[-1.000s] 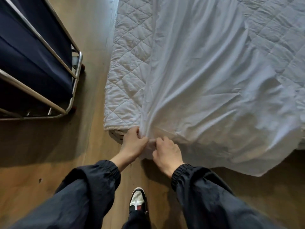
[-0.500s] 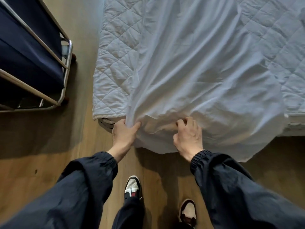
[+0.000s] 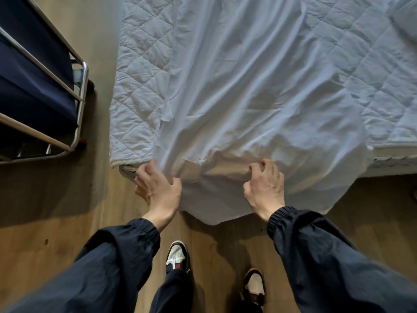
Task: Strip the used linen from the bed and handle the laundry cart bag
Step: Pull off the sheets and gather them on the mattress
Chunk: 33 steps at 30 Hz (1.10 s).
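Observation:
A loose white sheet [image 3: 243, 91] lies rumpled down the middle of the bed and hangs over its near edge toward the floor. Under it shows the quilted mattress pad [image 3: 140, 91], bare on the left and right. My left hand [image 3: 158, 188] grips the sheet's left hanging edge by the bed corner. My right hand [image 3: 265, 188] clutches a fold of the same sheet further right. The laundry cart [image 3: 79, 105] with its navy bag [image 3: 33, 91] stands at the left, apart from both hands.
A strip of wooden floor [image 3: 99, 53] runs between cart and bed. My two shoes [image 3: 177, 255] stand on the floor in front of the bed's foot. A pale rounded thing, perhaps a pillow [image 3: 406, 14], shows at the top right corner.
My hands have spread apart along the sheet's hanging edge, the right one sliding right. The sheet has come further over the foot of the bed.

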Each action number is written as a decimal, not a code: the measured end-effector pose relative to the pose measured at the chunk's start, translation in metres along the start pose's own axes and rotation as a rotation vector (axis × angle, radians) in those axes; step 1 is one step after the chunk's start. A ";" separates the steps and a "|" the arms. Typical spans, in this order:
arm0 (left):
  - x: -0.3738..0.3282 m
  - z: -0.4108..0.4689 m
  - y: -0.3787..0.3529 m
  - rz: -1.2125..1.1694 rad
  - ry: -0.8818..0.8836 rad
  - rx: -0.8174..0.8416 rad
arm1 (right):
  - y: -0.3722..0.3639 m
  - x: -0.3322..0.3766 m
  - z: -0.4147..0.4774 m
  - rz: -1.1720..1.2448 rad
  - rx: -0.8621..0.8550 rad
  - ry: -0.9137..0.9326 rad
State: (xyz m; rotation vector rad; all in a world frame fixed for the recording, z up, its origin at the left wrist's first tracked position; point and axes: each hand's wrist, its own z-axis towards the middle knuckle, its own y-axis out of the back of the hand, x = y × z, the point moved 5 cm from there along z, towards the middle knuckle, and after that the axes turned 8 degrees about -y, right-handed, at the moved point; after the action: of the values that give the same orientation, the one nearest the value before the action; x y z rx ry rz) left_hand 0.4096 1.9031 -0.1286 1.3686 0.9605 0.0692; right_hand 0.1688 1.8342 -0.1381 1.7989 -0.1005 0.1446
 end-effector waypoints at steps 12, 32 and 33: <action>-0.169 -0.034 -0.110 0.247 -0.782 0.441 | 0.025 -0.096 0.021 0.165 0.024 -0.224; -0.296 -0.056 -0.221 0.334 -0.805 0.880 | 0.025 -0.279 0.074 1.019 0.063 -0.662; -0.296 -0.056 -0.221 0.333 -0.804 0.880 | 0.028 -0.277 0.072 0.928 0.049 -0.639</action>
State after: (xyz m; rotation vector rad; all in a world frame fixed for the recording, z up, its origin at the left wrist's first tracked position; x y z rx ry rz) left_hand 0.0822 1.7247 -0.1508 2.0987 0.0312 -0.6793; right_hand -0.1064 1.7546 -0.1694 1.6590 -1.3928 0.2198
